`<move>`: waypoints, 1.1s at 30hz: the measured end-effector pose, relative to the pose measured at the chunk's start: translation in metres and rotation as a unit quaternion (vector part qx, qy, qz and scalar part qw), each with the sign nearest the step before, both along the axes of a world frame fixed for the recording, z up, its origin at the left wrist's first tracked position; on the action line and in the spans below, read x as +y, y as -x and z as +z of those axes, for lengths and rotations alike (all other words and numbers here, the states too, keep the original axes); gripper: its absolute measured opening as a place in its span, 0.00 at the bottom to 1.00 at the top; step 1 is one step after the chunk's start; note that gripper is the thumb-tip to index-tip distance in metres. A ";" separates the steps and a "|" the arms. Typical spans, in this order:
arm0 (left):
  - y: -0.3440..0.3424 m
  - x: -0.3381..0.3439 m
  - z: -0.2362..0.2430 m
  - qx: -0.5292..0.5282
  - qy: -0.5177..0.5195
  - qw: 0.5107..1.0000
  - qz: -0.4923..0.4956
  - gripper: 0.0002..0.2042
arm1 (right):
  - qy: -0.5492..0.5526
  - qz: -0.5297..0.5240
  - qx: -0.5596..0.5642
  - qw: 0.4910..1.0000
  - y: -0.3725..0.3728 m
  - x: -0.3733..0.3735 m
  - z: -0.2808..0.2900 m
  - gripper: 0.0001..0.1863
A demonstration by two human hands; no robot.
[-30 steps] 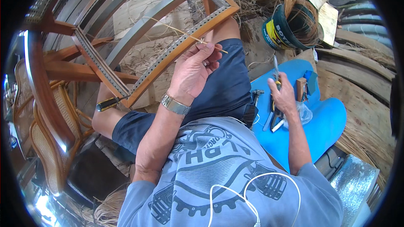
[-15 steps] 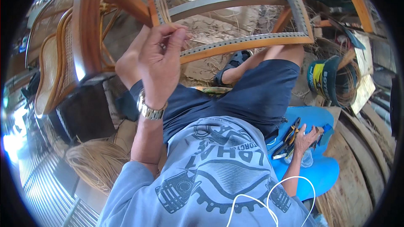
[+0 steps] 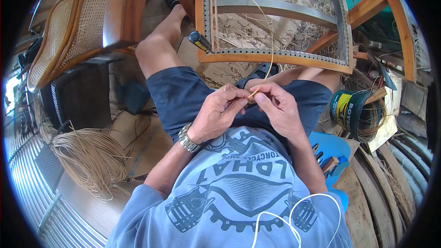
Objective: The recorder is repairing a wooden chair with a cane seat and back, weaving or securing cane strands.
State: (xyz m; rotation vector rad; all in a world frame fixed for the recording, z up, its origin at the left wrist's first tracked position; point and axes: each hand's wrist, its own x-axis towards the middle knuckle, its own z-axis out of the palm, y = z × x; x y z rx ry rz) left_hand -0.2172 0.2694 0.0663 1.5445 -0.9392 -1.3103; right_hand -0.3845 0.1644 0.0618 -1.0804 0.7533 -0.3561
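Note:
In front of my lap, my left hand and my right hand meet with fingertips closed on a thin pale cane strand. From my fingers the strand arcs up across the open wooden seat frame, whose inner edges carry rows of small holes. At the frame's near left corner stands a tool with a dark handle and yellow band; its tip is hidden. Other strands stretch along the left rail. Both hands are just below the near rail, apart from it.
A coil of cane lies to the left, below chairs with woven backs. On the right, a dark tub holds more cane. Beside my right arm, a blue surface bears several tools. Wooden boards lie near it.
My left hand has come down from the frame's corner toward my lap. My right hand has left the tools and joined it on the strand. The dark-handled tool now shows at the corner.

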 end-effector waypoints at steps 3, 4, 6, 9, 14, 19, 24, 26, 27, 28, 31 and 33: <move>-0.015 0.005 -0.008 0.033 -0.034 0.998 0.052 0.05 | 0.150 0.045 -0.004 0.988 -0.032 -0.006 -0.010 0.06; -0.020 0.005 -0.011 0.009 -0.022 0.998 0.054 0.05 | 0.164 0.058 0.012 0.985 -0.036 -0.008 -0.010 0.05; -0.028 0.002 -0.018 -0.028 -0.011 0.998 0.054 0.05 | 0.191 0.076 0.021 0.978 -0.048 -0.013 -0.010 0.04; -0.035 -0.002 -0.028 -0.099 0.015 0.994 0.052 0.07 | 0.216 0.100 0.055 0.970 -0.058 -0.018 -0.007 0.04; -0.038 -0.004 -0.046 -0.088 0.001 0.994 0.064 0.09 | 0.285 0.097 0.102 0.948 -0.077 -0.035 -0.014 0.04; -0.034 -0.005 -0.079 0.277 -0.157 0.916 0.243 0.16 | 0.182 -0.044 0.059 0.981 -0.102 -0.052 -0.033 0.05; -0.038 -0.021 -0.114 0.493 -0.164 0.761 0.388 0.13 | 0.237 -0.061 0.099 0.964 -0.112 -0.057 -0.040 0.05; -0.037 -0.029 -0.124 0.521 -0.120 0.752 0.386 0.16 | 0.227 -0.060 0.111 0.966 -0.113 -0.058 -0.041 0.04; -0.035 -0.033 -0.128 0.546 -0.081 0.742 0.381 0.19 | 0.210 -0.061 0.119 0.969 -0.113 -0.059 -0.041 0.04; -0.034 -0.035 -0.130 0.543 -0.085 0.741 0.386 0.19 | 0.214 -0.059 0.119 0.968 -0.112 -0.060 -0.042 0.04; -0.031 -0.039 -0.136 0.605 -0.067 0.702 0.371 0.26 | 0.192 -0.060 0.101 0.974 -0.112 -0.061 -0.044 0.04; -0.033 -0.039 -0.137 0.661 -0.016 0.666 0.347 0.25 | 0.174 -0.064 0.098 0.978 -0.113 -0.060 -0.046 0.05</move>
